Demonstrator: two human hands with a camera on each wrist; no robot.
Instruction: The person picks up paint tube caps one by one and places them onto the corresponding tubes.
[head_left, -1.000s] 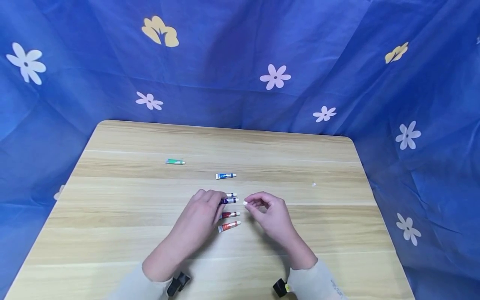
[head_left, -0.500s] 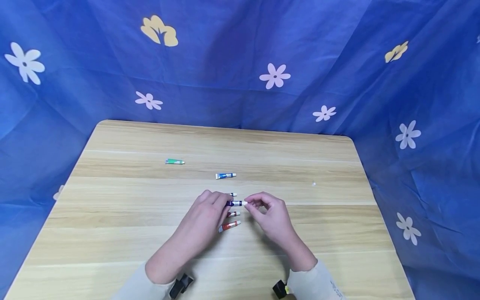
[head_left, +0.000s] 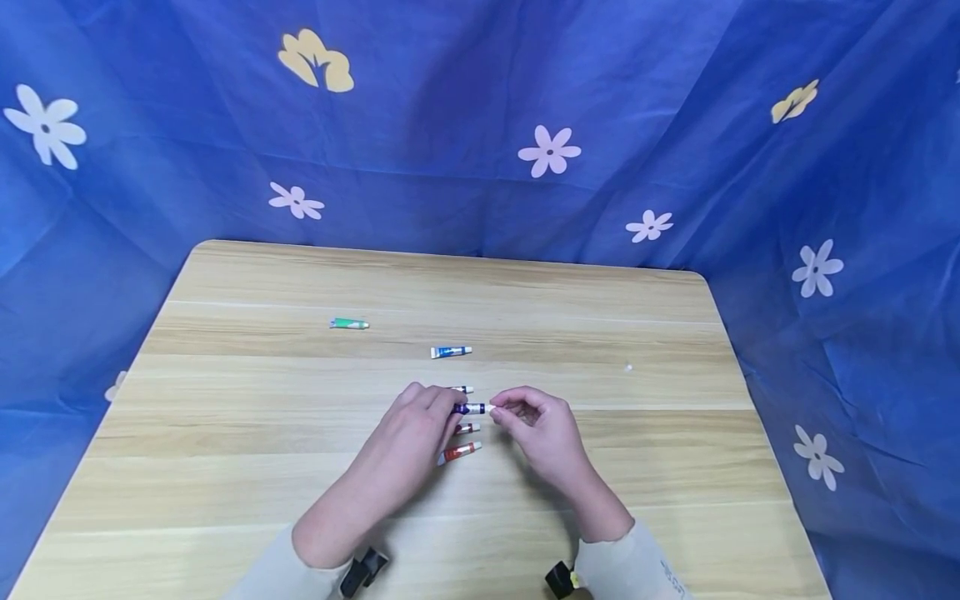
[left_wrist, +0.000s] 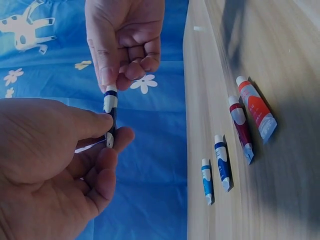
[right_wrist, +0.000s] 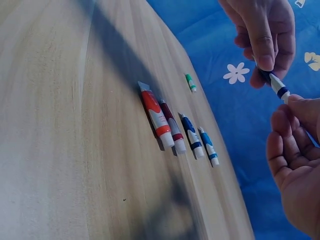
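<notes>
My left hand (head_left: 408,433) pinches a small purple paint tube (head_left: 472,408) between thumb and fingers, its body partly hidden by them. At the tube's neck end, my right hand (head_left: 547,429) pinches a white cap (left_wrist: 111,88) between thumb and index finger. Cap and tube line up end to end, held above the table in both wrist views. Close by on the table lie a dark red tube (left_wrist: 242,129), an orange-red tube (left_wrist: 257,107) and a dark blue tube (right_wrist: 191,135), all with white caps. Beyond them is a lighter blue tube (head_left: 452,352).
A green tube (head_left: 350,324) lies farther back on the left of the wooden table (head_left: 225,417). Toward the right there is a tiny whitish bit (head_left: 628,367). A blue flowered cloth (head_left: 465,108) hangs behind and beside the table.
One second ago a gap separated the tube from the cap. My left hand has brought the purple tube rightward to meet the cap; my right hand has stayed nearly in place.
</notes>
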